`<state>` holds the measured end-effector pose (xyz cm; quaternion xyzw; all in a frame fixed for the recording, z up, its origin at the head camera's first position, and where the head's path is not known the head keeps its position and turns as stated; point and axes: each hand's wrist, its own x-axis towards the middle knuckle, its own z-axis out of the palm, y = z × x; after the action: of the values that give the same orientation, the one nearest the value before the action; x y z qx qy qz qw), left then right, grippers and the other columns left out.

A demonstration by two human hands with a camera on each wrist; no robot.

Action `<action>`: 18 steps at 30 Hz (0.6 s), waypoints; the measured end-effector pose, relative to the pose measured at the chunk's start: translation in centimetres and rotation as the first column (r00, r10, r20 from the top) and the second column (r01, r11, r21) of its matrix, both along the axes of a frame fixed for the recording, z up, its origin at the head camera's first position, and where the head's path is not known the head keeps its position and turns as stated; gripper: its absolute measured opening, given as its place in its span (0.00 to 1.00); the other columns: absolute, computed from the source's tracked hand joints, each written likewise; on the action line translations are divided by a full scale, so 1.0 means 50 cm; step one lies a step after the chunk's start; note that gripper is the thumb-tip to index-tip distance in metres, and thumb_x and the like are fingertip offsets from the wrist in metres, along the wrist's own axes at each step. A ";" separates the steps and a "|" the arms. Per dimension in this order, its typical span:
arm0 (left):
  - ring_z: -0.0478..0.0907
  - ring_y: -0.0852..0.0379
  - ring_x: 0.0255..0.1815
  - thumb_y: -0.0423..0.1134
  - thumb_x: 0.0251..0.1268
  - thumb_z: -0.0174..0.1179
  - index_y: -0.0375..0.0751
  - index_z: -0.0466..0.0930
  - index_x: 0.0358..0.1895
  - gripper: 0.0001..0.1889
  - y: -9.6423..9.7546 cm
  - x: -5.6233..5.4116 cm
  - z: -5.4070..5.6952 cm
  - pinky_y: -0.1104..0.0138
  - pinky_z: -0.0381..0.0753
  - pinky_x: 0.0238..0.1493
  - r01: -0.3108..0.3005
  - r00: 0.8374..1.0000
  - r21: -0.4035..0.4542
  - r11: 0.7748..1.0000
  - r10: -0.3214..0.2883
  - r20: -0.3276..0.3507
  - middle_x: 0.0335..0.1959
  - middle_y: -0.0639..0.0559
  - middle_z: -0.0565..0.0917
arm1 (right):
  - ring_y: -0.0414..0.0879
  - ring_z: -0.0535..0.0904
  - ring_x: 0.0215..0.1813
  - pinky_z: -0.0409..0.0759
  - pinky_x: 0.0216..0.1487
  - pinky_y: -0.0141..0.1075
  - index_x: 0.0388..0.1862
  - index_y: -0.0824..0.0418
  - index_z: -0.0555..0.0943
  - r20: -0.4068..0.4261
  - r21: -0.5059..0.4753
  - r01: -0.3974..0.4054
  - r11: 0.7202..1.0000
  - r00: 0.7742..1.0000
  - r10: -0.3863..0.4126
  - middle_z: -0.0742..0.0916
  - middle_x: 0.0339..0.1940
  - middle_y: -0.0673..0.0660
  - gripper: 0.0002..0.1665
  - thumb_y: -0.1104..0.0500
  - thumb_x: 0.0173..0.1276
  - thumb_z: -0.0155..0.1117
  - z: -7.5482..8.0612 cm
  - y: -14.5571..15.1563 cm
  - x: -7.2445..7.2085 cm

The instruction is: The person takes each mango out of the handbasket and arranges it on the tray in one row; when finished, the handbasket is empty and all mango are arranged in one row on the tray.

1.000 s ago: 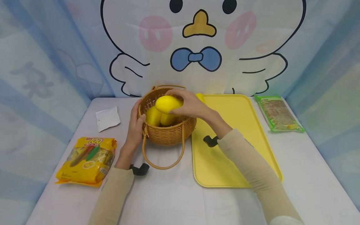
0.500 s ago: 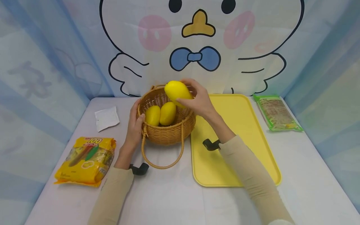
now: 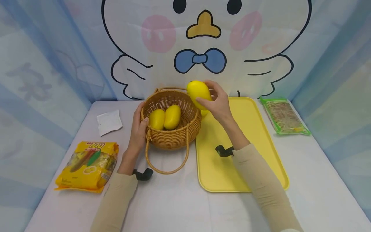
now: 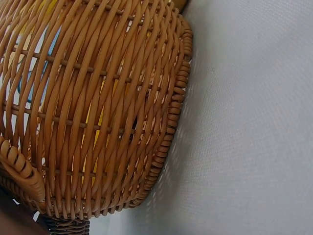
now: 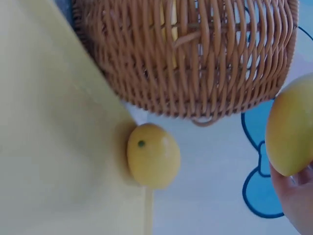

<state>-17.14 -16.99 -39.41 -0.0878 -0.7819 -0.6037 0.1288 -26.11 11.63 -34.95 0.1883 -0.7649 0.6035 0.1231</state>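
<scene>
My left hand (image 3: 138, 129) grips the left rim of a round wicker basket (image 3: 174, 140), its thumb over the edge. Two yellow mangoes (image 3: 172, 117) lie side by side inside. Above the basket's right rim, my right hand (image 3: 217, 100) holds another mango (image 3: 197, 91) between thumb and fingers. That held mango (image 5: 293, 127) also shows at the right of the right wrist view. One more mango (image 5: 153, 155) rests on the yellow tray (image 3: 232, 174) near its far left corner; in the head view it is mostly hidden. Wicker weave (image 4: 93, 107) fills much of the left wrist view.
A yellow snack bag (image 3: 88, 166) lies at the left, with a small white packet (image 3: 109, 123) behind it. A green-edged clear packet (image 3: 285, 116) is right of the tray. One basket handle (image 3: 168, 172) hangs down in front; a printed curtain (image 3: 261, 83) closes off the back.
My right hand has lifted the mango out of the basket and carried it right, past the rim. The left hand stays on the basket.
</scene>
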 end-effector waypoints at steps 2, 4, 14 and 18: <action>0.49 0.46 0.82 0.36 0.74 0.39 0.41 0.47 0.80 0.32 -0.001 0.000 0.000 0.50 0.50 0.80 0.000 1.000 0.003 1.000 0.000 0.000 0.81 0.45 0.51 | 0.52 0.77 0.57 0.76 0.57 0.43 0.65 0.55 0.76 0.007 0.005 0.016 1.000 1.000 -0.016 0.81 0.61 0.56 0.33 0.57 0.59 0.73 -0.007 0.009 -0.004; 0.49 0.47 0.82 0.37 0.74 0.39 0.42 0.47 0.80 0.32 -0.001 -0.001 0.000 0.50 0.50 0.81 0.000 1.000 0.008 1.000 0.000 0.003 0.81 0.46 0.51 | 0.52 0.77 0.58 0.76 0.58 0.43 0.65 0.54 0.75 0.016 0.019 0.036 0.999 0.999 -0.036 0.81 0.61 0.55 0.34 0.56 0.59 0.73 -0.014 0.018 -0.009; 0.48 0.47 0.82 0.37 0.75 0.39 0.43 0.47 0.80 0.32 -0.001 0.001 0.000 0.49 0.50 0.81 0.002 1.000 -0.005 1.000 -0.002 0.006 0.81 0.47 0.50 | 0.50 0.77 0.56 0.80 0.55 0.46 0.65 0.51 0.75 0.119 0.081 0.188 0.979 0.973 -0.196 0.79 0.60 0.56 0.35 0.49 0.59 0.74 -0.059 0.059 -0.033; 0.48 0.49 0.82 0.37 0.75 0.39 0.44 0.46 0.80 0.32 0.000 0.002 0.000 0.50 0.50 0.81 0.001 1.000 -0.008 1.000 -0.001 0.012 0.82 0.48 0.50 | 0.50 0.76 0.56 0.79 0.55 0.45 0.65 0.51 0.74 0.156 0.115 0.224 0.968 0.958 -0.240 0.79 0.60 0.57 0.35 0.46 0.60 0.73 -0.077 0.073 -0.042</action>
<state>-17.04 -16.98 -39.41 -0.0850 -0.7851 -0.6010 0.1235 -28.22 15.26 -38.79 0.0510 -0.8177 0.5610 0.1186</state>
